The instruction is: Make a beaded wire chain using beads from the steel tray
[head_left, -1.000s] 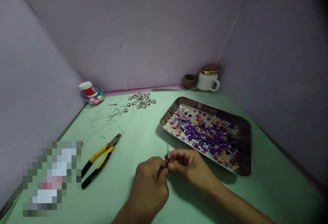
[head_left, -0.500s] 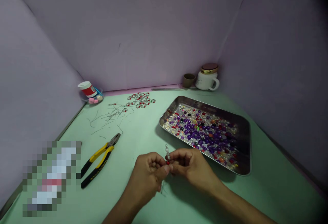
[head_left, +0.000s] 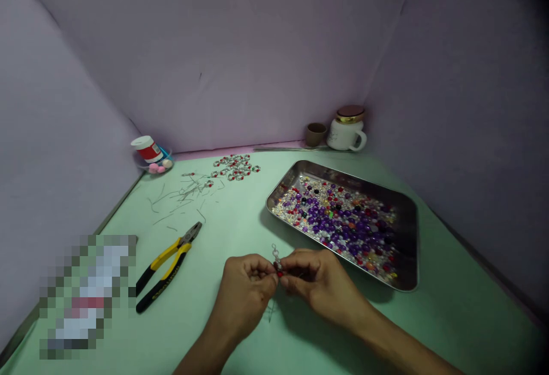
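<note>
A thin wire threaded with small clear and red beads [head_left: 277,260] is pinched between the fingertips of the left hand [head_left: 246,292] and right hand [head_left: 319,283], above the smooth green table [head_left: 223,238], near a shiny steel tray [head_left: 407,249].

Both forearms angle inward from the lower edge of the view. The left hand [head_left: 246,295] is loosely curled, with thumb and forefinger pinched together on its right side. The right hand [head_left: 319,283] faces it, back upward, fingertips also pinched. The two pinches meet, fingertips touching.
</note>
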The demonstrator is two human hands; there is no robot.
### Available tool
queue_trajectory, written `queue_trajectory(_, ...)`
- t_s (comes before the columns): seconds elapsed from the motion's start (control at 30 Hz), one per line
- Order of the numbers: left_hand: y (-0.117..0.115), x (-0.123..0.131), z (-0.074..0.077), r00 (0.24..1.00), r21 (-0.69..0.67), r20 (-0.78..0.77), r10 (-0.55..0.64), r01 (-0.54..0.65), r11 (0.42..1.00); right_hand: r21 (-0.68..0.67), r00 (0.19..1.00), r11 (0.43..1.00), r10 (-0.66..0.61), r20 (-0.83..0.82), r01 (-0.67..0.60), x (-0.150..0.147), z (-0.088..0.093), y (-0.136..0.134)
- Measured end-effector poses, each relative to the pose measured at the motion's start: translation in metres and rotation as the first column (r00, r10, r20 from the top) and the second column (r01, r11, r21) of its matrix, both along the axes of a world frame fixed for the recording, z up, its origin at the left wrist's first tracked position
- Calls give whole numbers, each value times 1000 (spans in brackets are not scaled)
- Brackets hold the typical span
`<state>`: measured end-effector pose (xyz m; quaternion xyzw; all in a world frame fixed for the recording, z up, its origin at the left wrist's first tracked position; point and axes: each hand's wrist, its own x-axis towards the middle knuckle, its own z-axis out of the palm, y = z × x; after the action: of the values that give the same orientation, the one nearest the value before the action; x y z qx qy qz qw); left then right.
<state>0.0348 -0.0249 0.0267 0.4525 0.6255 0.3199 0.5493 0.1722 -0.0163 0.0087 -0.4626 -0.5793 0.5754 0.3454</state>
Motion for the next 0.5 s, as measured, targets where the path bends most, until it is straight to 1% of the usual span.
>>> queue_trajectory(0.07, 1, -1, -4, 998, -14, 55, 16, -15, 1000, -29, 1000, 1000, -13, -26, 12, 1, -1, 1)
queue_trajectory(0.17, 2, -2, -10, 989, -29, 147, 34, -30, 999, -165, 991, 986, -50, -121, 30, 0, -4, 4)
queue_trajectory(0.23, 2, -1, -12, 985, -41, 161, 57, -51, 998, -224, 985, 974, -67, -157, 31, 0, -7, 5)
queue_trajectory(0.3, 1, 0, -11, 987, -41, 135, 88, -83, 996, -205, 990, 978, -63, -124, 36, -1, -10, 5)
queue_trajectory(0.37, 1, 3, -8, 989, -23, 93, 112, -111, 994, -139, 998, 990, -45, -45, 39, -3, -12, 3)
queue_trajectory(0.5, 0, 7, -2, 995, 18, 23, 99, -100, 995, -22, 995, 999, -25, 93, 27, -3, -11, -2)
